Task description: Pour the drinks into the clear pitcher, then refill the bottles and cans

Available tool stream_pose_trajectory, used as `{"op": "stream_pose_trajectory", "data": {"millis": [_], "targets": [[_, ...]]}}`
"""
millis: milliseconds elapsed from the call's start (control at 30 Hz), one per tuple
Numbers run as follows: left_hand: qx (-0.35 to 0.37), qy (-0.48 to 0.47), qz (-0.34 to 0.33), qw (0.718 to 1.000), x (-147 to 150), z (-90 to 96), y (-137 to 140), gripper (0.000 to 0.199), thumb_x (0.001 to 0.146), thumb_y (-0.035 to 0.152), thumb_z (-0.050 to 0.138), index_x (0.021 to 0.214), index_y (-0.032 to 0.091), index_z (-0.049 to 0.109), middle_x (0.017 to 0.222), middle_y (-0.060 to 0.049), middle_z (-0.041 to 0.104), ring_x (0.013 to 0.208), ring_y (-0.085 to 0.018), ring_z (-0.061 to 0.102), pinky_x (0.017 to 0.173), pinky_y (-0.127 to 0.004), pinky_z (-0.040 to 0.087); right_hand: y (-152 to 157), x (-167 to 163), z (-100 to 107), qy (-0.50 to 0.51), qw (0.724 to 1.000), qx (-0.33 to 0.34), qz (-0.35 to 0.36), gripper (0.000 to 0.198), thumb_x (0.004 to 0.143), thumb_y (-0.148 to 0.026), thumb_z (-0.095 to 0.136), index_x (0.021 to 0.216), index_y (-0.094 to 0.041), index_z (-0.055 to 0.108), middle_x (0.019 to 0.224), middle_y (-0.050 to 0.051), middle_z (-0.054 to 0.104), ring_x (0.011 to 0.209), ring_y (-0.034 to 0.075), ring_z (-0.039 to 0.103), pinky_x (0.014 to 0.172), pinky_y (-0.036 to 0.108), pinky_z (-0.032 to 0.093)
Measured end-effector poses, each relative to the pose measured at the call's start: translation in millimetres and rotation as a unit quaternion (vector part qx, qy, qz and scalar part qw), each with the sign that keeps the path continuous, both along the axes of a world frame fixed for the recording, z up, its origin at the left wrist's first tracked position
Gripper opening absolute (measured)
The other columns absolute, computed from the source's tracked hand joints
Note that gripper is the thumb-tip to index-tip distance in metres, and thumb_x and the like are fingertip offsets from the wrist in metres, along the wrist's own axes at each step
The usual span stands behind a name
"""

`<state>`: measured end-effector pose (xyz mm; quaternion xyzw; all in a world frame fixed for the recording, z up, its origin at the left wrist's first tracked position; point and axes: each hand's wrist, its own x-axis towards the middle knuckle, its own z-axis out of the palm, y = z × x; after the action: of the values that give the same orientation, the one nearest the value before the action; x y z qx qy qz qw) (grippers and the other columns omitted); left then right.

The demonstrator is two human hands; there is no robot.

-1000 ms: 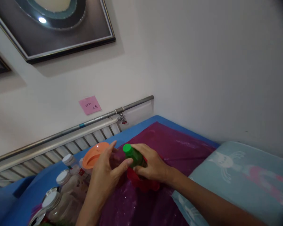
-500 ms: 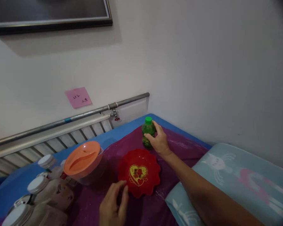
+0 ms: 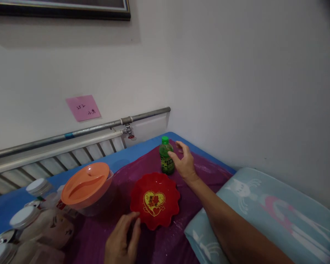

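Observation:
A green bottle (image 3: 167, 161) with a green cap and a dark label stands upright behind the red plate. Just to its right is my right hand (image 3: 184, 161), thumb and fingers spread apart, nothing held; the thumb tip overlaps the bottle's edge in view. The red plate (image 3: 170, 200) has a scalloped rim and a gold heart print. At its lower left rim is my left hand (image 3: 123, 236), with thumb and forefinger apart and the fingertips at or very near the rim; whether they touch I cannot tell.
An orange divided tray (image 3: 90, 185) rests on a clear bowl at left. Several lidded jars (image 3: 24, 217) crowd the left edge. A folded light-blue blanket (image 3: 266, 205) lies at right. Purple sheeting (image 3: 206, 165) covers the blue surface (image 3: 132, 156). A radiator (image 3: 79, 154) and walls stand behind.
My right hand has let go of the green bottle and opened, drawing slightly to the right of it. The view has shifted a little, and my left hand stays by the plate.

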<state>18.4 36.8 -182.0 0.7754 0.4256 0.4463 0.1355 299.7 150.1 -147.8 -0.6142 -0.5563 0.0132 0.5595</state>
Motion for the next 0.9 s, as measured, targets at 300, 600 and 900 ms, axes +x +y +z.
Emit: {"op": "stream_pose_trajectory", "data": {"millis": [300, 600, 900], "targets": [[0.020, 0.020, 0.014, 1.000, 0.3, 3.1, 0.2, 0.014, 0.087, 0.029, 0.059, 0.096, 0.025, 0.069, 0.087, -0.001, 0.075, 0.074, -0.014, 0.072, 0.066, -0.016, 0.055, -21.1, 7.4, -20.0, -0.163, 0.946, -0.257, 0.114, 0.022, 0.079, -0.008, 0.055, 0.078, -0.022, 0.072, 0.081, 0.004, 0.076, 0.077, 0.018, 0.070, 0.072, 0.026, 0.051], [0.072, 0.013, 0.011, 0.997, 4.4, 8.4, -0.4, 0.010, 0.090, 0.026, 0.057, 0.094, 0.024, 0.066, 0.081, 0.004, 0.073, 0.070, -0.008, 0.071, 0.066, -0.010, 0.052, 4.3, 7.2, -35.2, -0.230, 0.906, -0.340, 0.107, 0.029, 0.095, -0.034, 0.058, 0.119, -0.019, 0.060, 0.123, 0.008, 0.062, 0.103, 0.021, 0.063, 0.088, 0.043, 0.054], [0.053, 0.035, -0.010, 0.998, 3.1, -1.6, 2.4, 0.012, 0.091, 0.021, 0.055, 0.100, 0.027, 0.060, 0.085, 0.005, 0.073, 0.074, -0.006, 0.071, 0.068, -0.008, 0.051, 28.2, 3.2, -37.5, -0.282, 0.891, -0.349, 0.066, 0.032, 0.095, -0.034, 0.058, 0.123, -0.018, 0.058, 0.125, 0.009, 0.060, 0.105, 0.022, 0.062, 0.089, 0.044, 0.054]]}}
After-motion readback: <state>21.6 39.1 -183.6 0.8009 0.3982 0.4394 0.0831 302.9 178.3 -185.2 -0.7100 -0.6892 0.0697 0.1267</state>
